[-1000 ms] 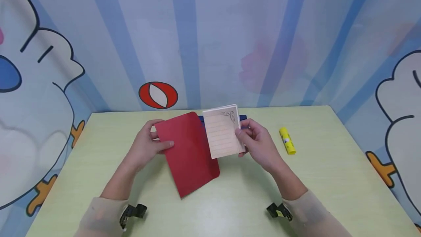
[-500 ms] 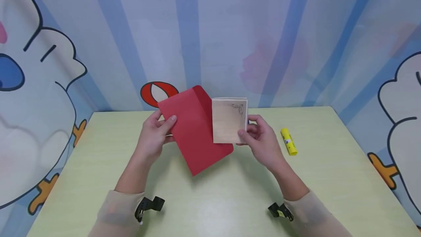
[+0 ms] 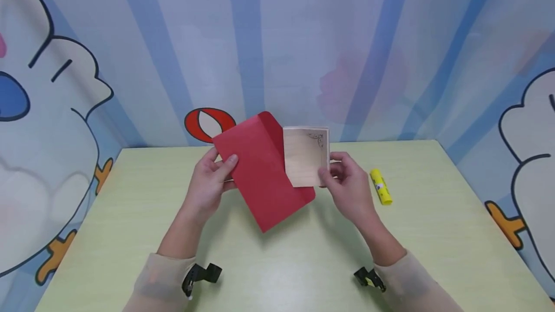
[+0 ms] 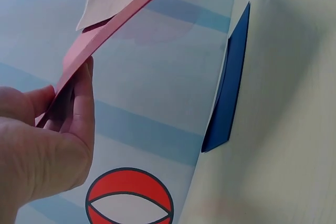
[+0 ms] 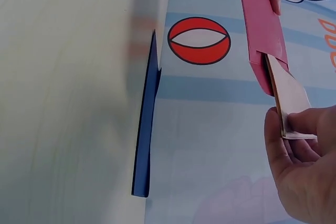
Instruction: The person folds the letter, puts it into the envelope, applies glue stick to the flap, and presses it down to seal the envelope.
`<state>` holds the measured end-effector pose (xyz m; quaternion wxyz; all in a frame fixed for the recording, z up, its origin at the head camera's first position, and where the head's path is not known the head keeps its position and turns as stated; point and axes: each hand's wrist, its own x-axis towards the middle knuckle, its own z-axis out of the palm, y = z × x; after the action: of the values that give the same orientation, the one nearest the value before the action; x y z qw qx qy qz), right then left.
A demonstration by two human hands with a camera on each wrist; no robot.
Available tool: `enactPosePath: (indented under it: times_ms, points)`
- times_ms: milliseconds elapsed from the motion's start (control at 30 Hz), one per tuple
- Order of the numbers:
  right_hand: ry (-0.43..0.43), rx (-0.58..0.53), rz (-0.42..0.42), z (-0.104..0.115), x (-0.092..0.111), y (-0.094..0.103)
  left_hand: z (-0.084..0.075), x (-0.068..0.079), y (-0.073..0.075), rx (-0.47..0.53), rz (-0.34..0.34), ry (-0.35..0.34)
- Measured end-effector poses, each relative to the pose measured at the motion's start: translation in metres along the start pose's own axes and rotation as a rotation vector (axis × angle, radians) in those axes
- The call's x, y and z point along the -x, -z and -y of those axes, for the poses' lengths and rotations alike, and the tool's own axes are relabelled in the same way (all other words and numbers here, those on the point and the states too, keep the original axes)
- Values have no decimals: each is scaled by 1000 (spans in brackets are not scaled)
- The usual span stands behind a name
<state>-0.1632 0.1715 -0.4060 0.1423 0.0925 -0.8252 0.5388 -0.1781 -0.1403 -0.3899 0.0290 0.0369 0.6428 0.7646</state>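
My left hand (image 3: 207, 182) pinches a red envelope (image 3: 260, 172) by its left edge, thumb on the near face and fingers behind. The envelope is tilted and held up off the table, its flap side toward the right. Between the thumb and fingers of my right hand (image 3: 347, 184) is a small stack of cream lined note paper (image 3: 305, 158) with a scroll ornament in one corner. The stack's left edge meets the envelope's opening; in the right wrist view the paper (image 5: 290, 95) sits partly inside the mouth of the envelope (image 5: 265, 30).
A yellow glue stick (image 3: 380, 187) lies on the pale table (image 3: 433, 235) to the right. In both wrist views a dark blue folded paper or envelope (image 4: 231, 82) lies at the table's back edge, by the patterned backdrop (image 3: 295, 52).
Both hands have lifted the red envelope and the note paper higher. The envelope has moved right, toward the paper, and the paper has turned more upright.
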Motion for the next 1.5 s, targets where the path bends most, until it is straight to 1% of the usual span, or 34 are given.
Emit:
enactPosePath:
  times_ms: [133, 200, 267, 367, 433, 533, 633, 800, 933, 1033, 1100, 1200, 1500]
  points:
    - [-6, 94, 63, 3, 2, 1, 3, 1, -4, 1, -25, 7]
    - [15, 168, 84, 6, 4, 0, 4, 2, -7, 13, -45, 22]
    - [57, 249, 89, 9, 6, -1, 5, 3, -13, 33, -66, 45]
    - [113, 354, 92, 14, 8, -3, 6, 6, -24, 109, -78, 81]
    - [114, 379, 118, 17, 9, -4, 7, 7, -31, 170, -79, 100]
    - [60, 361, 167, 20, 9, -5, 9, 9, -39, 253, -89, 126]
    - [16, 336, 175, 20, 9, -6, 10, 11, -44, 293, -99, 138]
    - [0, 248, 151, 16, 9, -6, 12, 11, -46, 311, -105, 151]
    - [-53, 163, 151, 12, 7, -4, 13, 11, -48, 315, -102, 163]
    - [-92, 129, 123, 11, 5, -3, 13, 12, -49, 307, -98, 165]
    - [-106, 116, 103, 11, 6, -3, 13, 13, -51, 302, -93, 164]
    - [-112, 97, 98, 13, 7, -5, 14, 14, -52, 301, -85, 163]
    - [-119, 75, 219, 14, 13, -12, 16, 17, -54, 337, -92, 154]
